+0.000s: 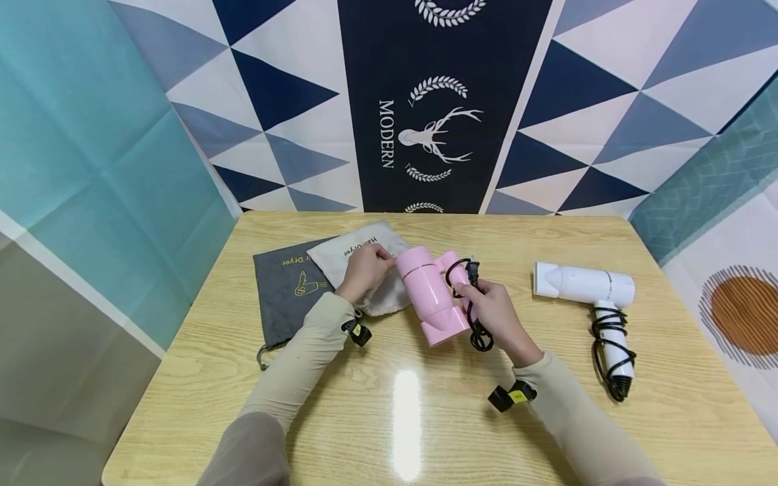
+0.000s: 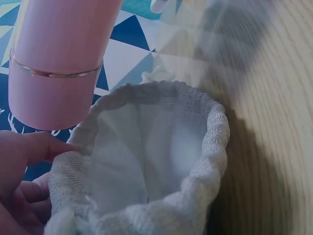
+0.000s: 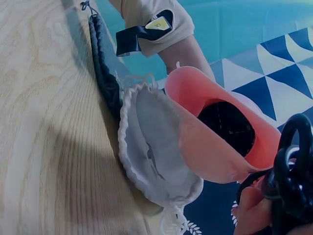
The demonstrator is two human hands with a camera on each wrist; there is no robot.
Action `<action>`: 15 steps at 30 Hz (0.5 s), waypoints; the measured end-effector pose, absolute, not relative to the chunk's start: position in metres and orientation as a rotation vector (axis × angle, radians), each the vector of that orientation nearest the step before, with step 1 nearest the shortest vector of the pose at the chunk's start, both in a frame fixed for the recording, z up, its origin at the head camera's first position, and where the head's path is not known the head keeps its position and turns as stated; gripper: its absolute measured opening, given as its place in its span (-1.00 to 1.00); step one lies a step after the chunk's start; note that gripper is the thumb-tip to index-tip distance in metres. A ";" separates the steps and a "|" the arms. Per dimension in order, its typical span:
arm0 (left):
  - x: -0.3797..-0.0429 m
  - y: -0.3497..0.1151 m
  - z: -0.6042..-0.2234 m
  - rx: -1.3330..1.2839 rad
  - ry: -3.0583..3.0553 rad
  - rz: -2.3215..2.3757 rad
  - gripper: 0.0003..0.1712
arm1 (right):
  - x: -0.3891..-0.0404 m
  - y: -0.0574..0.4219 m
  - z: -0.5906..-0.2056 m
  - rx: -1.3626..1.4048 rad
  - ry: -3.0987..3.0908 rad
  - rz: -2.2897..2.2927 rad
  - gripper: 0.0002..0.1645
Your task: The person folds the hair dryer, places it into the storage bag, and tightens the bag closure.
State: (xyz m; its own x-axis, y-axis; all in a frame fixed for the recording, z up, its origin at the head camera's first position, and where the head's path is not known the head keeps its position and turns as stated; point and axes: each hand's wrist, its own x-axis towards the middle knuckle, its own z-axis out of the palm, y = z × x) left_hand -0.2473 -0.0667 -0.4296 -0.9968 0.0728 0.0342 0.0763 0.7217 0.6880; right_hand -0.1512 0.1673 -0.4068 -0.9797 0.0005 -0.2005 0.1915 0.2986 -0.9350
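My right hand [image 1: 495,310] grips the folded handle of a pink hair dryer [image 1: 425,287], with its black cord [image 1: 480,334] wound round the handle. The dryer is tilted above the table, its barrel beside the mouth of a light grey drawstring bag [image 1: 389,297]. My left hand [image 1: 365,270] pinches the rim of that bag between thumb and fingers. In the left wrist view the bag's mouth [image 2: 146,156] gapes and the dryer's rounded end [image 2: 54,98] hangs over its edge. The right wrist view shows the dryer's pink nozzle [image 3: 195,127] with a dark opening.
A dark grey drawstring bag [image 1: 286,283] printed with a yellow dryer lies at the left, partly under the light one. At the right lies a white hair dryer [image 1: 583,287], its black cord wound round the handle. A patterned cloth wall [image 1: 292,101] stands behind the wooden table [image 1: 340,418].
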 end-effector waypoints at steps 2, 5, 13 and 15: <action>-0.248 -0.066 -0.429 -0.109 -2.888 -1.194 -0.81 | -0.149 0.166 -0.406 0.173 2.399 -1.751 -0.62; -0.247 -0.066 -0.429 -0.093 -2.863 -1.239 -0.77 | -0.147 0.165 -0.405 0.165 2.398 -1.742 -0.64; -0.247 -0.064 -0.425 -0.066 -2.808 -1.292 -0.79 | -0.145 0.160 -0.411 0.142 2.373 -1.742 -0.66; -0.246 -0.064 -0.423 -0.066 -2.798 -1.301 -0.81 | -0.145 0.159 -0.414 0.144 2.383 -1.733 -0.67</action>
State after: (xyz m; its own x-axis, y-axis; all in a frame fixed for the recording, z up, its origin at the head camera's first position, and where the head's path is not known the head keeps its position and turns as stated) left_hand -0.2465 -0.0637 -0.4230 -0.9976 0.0154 0.0677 0.0617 0.6442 0.7623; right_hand -0.1449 0.1589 -0.4144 -0.9769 -0.0338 -0.2108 0.1901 0.3116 -0.9310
